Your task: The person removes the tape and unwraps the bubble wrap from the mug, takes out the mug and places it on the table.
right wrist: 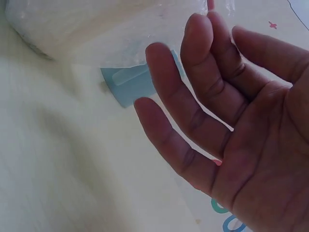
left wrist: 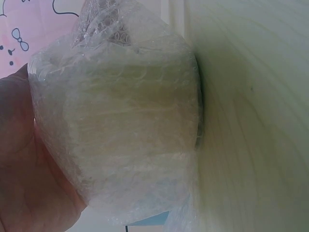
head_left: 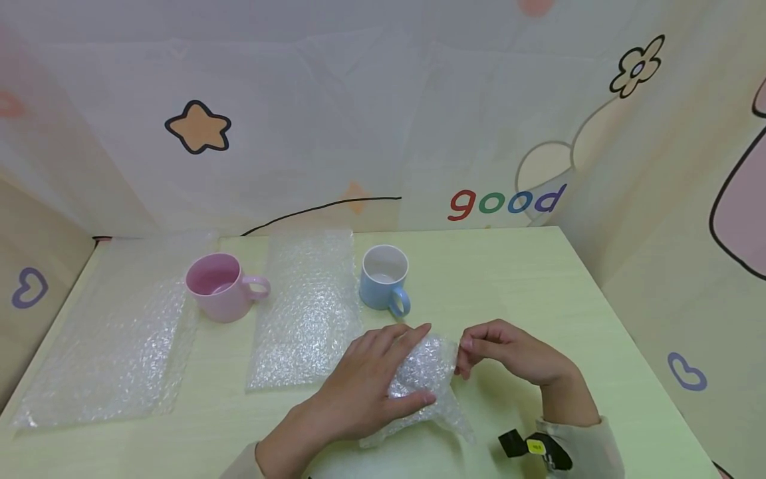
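Observation:
A bubble-wrapped bundle (head_left: 423, 366) stands on the table close in front of me, its loose wrap flaring at the near side. Through the layers in the left wrist view, a pale, rounded body shows, its kind blurred by the wrap (left wrist: 130, 116). My left hand (head_left: 368, 382) grips the bundle from the left, fingers over the far side and thumb on the near side. At its right edge, my right hand (head_left: 509, 349) pinches the bubble wrap between thumb and forefinger; the other fingers (right wrist: 166, 70) are loosely bent. A blue mug (head_left: 378, 293) stands just behind the bundle.
A pink mug (head_left: 221, 299) stands at the left, its handle to the right. Two flat bubble wrap sheets lie there: a larger sheet (head_left: 114, 332) at far left and a narrower sheet (head_left: 308, 313) between the mugs. Printed cloth (head_left: 335, 120) hangs behind the table.

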`<state>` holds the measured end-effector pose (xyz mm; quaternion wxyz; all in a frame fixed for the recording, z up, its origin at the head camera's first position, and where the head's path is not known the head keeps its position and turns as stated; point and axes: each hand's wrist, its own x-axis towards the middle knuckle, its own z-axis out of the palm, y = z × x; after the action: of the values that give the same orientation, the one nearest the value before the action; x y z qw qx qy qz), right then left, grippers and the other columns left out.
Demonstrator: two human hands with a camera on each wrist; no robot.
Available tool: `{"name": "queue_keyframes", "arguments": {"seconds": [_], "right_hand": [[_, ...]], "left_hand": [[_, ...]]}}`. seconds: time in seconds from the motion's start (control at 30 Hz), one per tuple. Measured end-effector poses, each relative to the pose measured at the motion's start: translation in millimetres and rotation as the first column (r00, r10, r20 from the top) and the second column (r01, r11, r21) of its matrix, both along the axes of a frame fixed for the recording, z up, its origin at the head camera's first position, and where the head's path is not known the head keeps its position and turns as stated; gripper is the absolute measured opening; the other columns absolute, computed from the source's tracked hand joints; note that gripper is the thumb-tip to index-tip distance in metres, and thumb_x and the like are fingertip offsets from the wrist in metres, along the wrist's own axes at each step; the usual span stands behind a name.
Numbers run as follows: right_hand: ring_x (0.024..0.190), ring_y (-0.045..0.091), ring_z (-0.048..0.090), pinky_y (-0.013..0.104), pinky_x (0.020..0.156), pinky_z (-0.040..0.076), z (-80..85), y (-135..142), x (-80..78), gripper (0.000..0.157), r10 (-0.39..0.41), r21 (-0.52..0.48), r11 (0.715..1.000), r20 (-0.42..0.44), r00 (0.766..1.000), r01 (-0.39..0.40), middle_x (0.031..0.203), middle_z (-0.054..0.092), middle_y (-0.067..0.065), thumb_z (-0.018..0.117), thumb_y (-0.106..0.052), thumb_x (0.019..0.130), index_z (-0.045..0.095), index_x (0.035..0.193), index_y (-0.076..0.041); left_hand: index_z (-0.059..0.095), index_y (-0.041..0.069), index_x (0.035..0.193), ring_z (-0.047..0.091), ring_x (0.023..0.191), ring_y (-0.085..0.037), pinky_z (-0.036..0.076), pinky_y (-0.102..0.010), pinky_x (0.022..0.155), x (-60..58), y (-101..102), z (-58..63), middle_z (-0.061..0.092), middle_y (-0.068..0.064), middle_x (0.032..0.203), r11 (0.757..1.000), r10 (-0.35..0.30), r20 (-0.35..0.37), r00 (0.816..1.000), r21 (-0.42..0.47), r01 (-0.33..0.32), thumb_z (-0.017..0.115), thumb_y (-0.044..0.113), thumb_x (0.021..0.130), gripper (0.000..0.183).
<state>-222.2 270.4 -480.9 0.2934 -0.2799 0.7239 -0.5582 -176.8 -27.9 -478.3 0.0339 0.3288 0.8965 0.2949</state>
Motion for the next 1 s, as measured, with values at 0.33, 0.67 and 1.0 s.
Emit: {"name": "queue_keyframes", "arguments": {"seconds": [0.33, 0.67, 1.0], "right_hand": [[0.087, 0.010, 0.064, 0.028, 0.080, 0.056, -3.7, -8, 0.3, 0.010, 0.008, 0.057, 0.998, 0.074, 0.997, -0.012, 0.096, 0.071, -0.003, 0.066, -0.005, 0.099, 0.067, 0.107, 0.001], [0.093, 0.008, 0.065, 0.027, 0.083, 0.058, -8.8, -20, 1.0, 0.027, 0.092, -0.013, 0.996, 0.047, 0.995, -0.092, 0.108, 0.072, 0.002, 0.067, -0.004, 0.097, 0.066, 0.124, 0.001], [0.094, 0.009, 0.064, 0.029, 0.087, 0.058, -7.5, -26, 2.4, 0.028, 0.097, 0.028, 0.995, 0.006, 0.995, -0.097, 0.110, 0.071, 0.004, 0.066, -0.005, 0.097, 0.066, 0.124, -0.002]], "left_hand": [[0.026, 0.035, 0.164, 0.047, 0.141, -0.023, 0.041, -0.050, 0.115, 0.0, 0, -1.5, 0.048, 0.004, 0.153, 1.000, 0.004, -0.007, 1.000, 0.003, -0.004, 0.063, 0.064, 0.094, 0.084], [0.024, 0.034, 0.164, 0.046, 0.142, -0.023, 0.040, -0.050, 0.116, -0.5, -1, -1.0, 0.047, 0.002, 0.154, 1.000, -0.009, -0.008, 1.000, 0.009, 0.009, 0.061, 0.064, 0.096, 0.083], [0.024, 0.032, 0.164, 0.045, 0.142, -0.025, 0.040, -0.051, 0.116, -0.8, -1, -3.3, 0.047, 0.003, 0.155, 0.999, -0.015, -0.033, 0.999, 0.031, 0.016, 0.060, 0.063, 0.097, 0.082]]}}
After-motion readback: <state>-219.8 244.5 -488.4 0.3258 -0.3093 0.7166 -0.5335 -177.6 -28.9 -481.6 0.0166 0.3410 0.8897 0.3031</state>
